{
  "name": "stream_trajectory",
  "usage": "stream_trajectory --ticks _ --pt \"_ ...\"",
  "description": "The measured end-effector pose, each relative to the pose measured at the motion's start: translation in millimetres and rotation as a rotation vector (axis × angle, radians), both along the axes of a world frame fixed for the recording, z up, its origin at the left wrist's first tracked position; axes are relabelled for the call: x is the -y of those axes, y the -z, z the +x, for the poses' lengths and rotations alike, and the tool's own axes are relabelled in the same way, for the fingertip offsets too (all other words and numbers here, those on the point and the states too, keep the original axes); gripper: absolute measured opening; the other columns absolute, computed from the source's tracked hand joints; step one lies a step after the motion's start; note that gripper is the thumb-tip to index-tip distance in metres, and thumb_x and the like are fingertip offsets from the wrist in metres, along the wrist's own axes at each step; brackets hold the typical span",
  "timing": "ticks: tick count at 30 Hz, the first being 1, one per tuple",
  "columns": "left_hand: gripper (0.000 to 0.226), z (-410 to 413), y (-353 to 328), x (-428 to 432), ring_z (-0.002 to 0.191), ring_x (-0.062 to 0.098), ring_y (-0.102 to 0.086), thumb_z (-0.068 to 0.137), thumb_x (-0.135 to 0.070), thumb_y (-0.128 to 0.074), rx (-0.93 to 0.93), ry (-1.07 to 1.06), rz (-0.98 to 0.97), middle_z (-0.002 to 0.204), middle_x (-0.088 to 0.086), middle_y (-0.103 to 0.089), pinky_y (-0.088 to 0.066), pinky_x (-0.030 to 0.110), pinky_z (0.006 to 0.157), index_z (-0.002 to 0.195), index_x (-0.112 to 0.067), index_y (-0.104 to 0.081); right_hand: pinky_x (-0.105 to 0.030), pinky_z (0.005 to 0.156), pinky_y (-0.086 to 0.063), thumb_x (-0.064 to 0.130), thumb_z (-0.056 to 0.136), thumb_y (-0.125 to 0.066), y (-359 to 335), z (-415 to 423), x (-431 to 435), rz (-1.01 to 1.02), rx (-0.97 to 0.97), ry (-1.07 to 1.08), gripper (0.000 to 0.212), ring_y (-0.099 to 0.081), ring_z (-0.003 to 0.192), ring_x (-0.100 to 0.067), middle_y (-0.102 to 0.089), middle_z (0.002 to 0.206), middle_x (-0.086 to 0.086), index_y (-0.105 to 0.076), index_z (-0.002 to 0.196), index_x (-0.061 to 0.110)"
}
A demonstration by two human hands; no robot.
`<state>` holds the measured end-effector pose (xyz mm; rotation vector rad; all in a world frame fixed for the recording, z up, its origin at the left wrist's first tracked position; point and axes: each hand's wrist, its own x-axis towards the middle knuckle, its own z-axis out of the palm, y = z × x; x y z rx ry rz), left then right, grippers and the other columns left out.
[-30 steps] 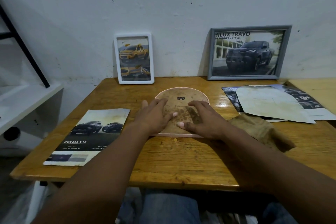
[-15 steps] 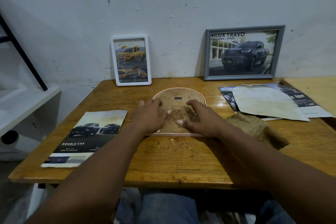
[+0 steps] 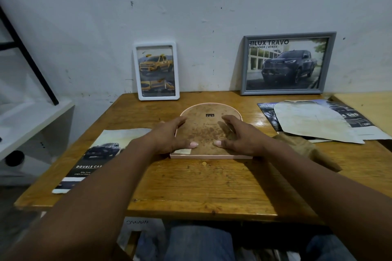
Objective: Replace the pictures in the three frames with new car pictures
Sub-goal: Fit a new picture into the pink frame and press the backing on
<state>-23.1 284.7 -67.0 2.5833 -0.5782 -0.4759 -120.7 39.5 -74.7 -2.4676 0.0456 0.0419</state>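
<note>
Left hand (image 3: 167, 137): fingers curl over the left edge of the arched frame (image 3: 203, 131) and the thumb lies flat on its backing. The hand grips the frame.

Right hand (image 3: 239, 135): palm over the frame's right edge, fingers bent with their tips on the backing, thumb flat beside them. Whether these fingers pinch anything or only press cannot be told from this angle.

The arched frame lies face down at the middle of the wooden table (image 3: 201, 186), with its stained brown backing up and its straight edge toward the person.

From the frame outward:
- At 11 o'clock a white frame (image 3: 156, 72) leans upright against the wall and holds a yellow pickup picture.
- At 1 o'clock a grey frame (image 3: 287, 63) leans likewise and holds a dark pickup picture.
- At 8 o'clock a car brochure (image 3: 99, 154) lies flat.
- At 3 o'clock lie loose papers (image 3: 314, 121).
- At 4 o'clock, touching the right wrist, lies a brown cloth (image 3: 305, 150).
</note>
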Motion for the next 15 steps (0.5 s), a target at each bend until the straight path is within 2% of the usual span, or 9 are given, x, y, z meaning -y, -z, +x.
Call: stream_trajectory --ticks 2,4,7,11,15 --pt "0.131 1.6 4.5 -3.2 0.149 0.034 -0.027 0.044 -0.092 -0.068 -0.012 -0.005 0.006 0.165 0.008 -0.026 -0.031 0.055 0.118 0.156 -0.047 -0.020 -0.043 0.108 -0.041 0.053 0.083 -0.072 -0.8 -0.7 0.0 -0.001 -0.013 -0.005 0.093 -0.039 0.139 -0.029 -0.032 0.158 -0.007 -0.019 0.155 0.027" --pt "0.138 2.8 3.2 -5.7 0.150 0.032 -0.027 0.036 -0.094 -0.073 -0.086 -0.022 0.004 0.167 0.004 -0.023 -0.031 0.057 0.118 0.155 -0.052 -0.018 -0.042 0.109 -0.040 0.056 0.081 -0.072 -0.9 -2.0 -0.4 -0.003 -0.021 -0.017 0.096 -0.038 0.139 -0.028 -0.030 0.158 -0.007 -0.019 0.155 0.026" --pt "0.152 6.0 -10.7 -4.0 0.149 0.031 -0.028 0.028 -0.082 -0.086 -0.214 0.024 0.012 0.167 0.000 -0.023 -0.031 0.053 0.119 0.158 -0.045 -0.017 -0.044 0.113 -0.036 0.067 0.074 -0.071 1.0 -3.2 -1.3 -0.014 -0.036 -0.024 0.105 -0.033 0.142 -0.026 -0.024 0.161 -0.004 -0.018 0.155 0.026" --pt "0.143 2.3 -5.9 -4.3 0.148 0.029 -0.032 0.036 -0.065 -0.093 -0.202 -0.001 -0.138 0.165 0.000 -0.030 -0.034 0.048 0.118 0.159 -0.039 -0.024 -0.046 0.112 -0.036 0.069 0.073 -0.070 4.1 -2.3 -2.1 -0.032 0.007 -0.034 0.102 -0.033 0.141 -0.026 -0.025 0.160 -0.002 -0.022 0.154 0.027" --pt "0.152 0.3 0.1 -5.3 0.148 0.029 -0.033 0.025 -0.079 -0.086 -0.140 0.003 -0.148 0.164 0.000 -0.030 -0.035 0.052 0.117 0.158 -0.040 -0.025 -0.047 0.111 -0.037 0.069 0.076 -0.068 7.3 -4.0 -2.5 -0.072 0.041 -0.043 0.094 -0.034 0.140 -0.026 -0.030 0.158 0.001 -0.028 0.152 0.030"
